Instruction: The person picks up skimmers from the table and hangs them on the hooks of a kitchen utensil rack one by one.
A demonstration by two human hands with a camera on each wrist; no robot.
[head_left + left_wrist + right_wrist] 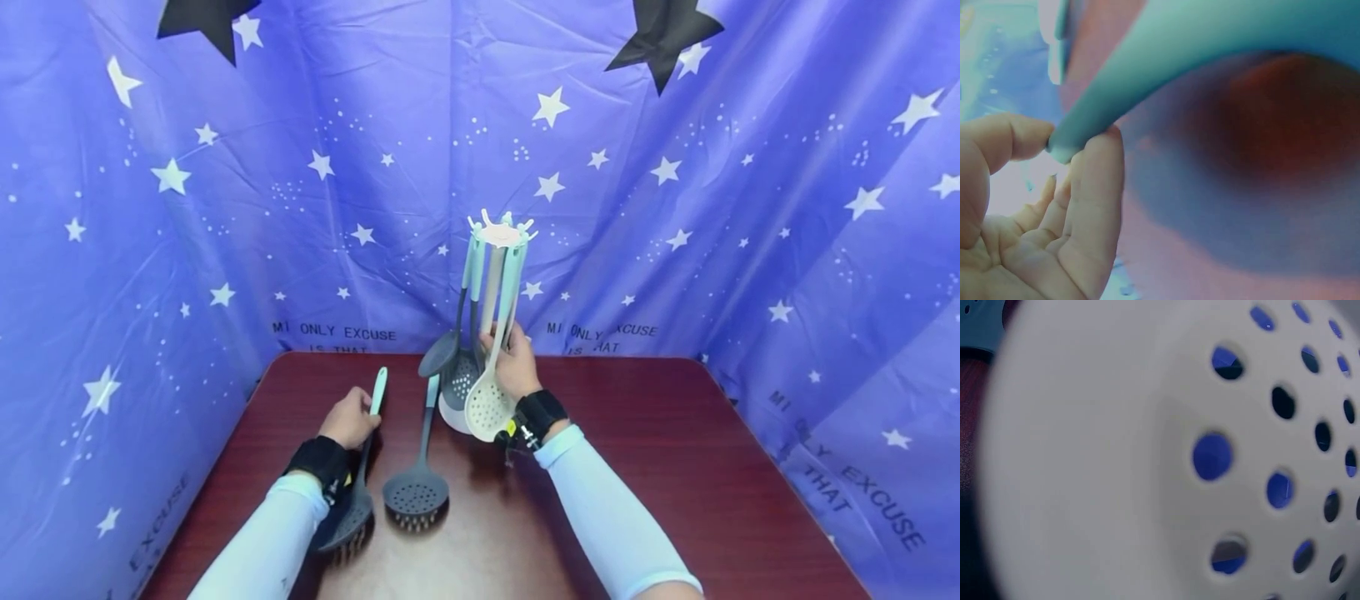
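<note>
At the table's left, my left hand (349, 419) pinches the mint handle (379, 390) of a dark grey utensil between thumb and fingertips. Its broad head (351, 518) is low over the table, partly behind my wrist; its exact kind is unclear. My right hand (516, 363) reaches behind a cream skimmer (487, 410) and grips the post (492, 287) of a white utensil stand. The skimmer hangs from the stand and fills the right wrist view, hiding the fingers there. A dark ladle (438, 357) and a dark perforated utensil (461, 382) also hang on it.
Between my arms a dark grey skimmer (417, 493) lies on the table (645, 467), its handle towards the stand's white base (453, 417). A blue curtain (420, 108) with stars closes in the back and both sides.
</note>
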